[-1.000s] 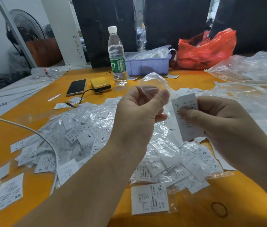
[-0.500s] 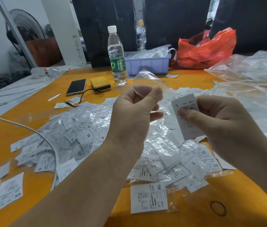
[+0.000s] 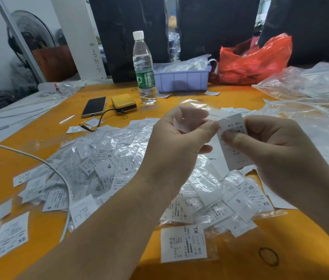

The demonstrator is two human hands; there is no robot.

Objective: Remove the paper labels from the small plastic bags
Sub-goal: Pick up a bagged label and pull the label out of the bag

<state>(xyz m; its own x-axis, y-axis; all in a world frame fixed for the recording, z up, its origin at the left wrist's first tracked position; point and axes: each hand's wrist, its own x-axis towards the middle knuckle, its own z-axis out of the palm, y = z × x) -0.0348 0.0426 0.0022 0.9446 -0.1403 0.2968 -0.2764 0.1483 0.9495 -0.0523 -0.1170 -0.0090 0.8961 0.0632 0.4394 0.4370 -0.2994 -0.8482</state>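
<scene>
Pinching a paper label in our right hand, our left hand grips a clear small bag above the pile.

Head-worn view, forward and down

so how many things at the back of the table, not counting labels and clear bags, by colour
yellow power bank: 1
black phone: 1
purple tray: 1
red plastic bag: 1
clear water bottle: 1
total: 5
</scene>
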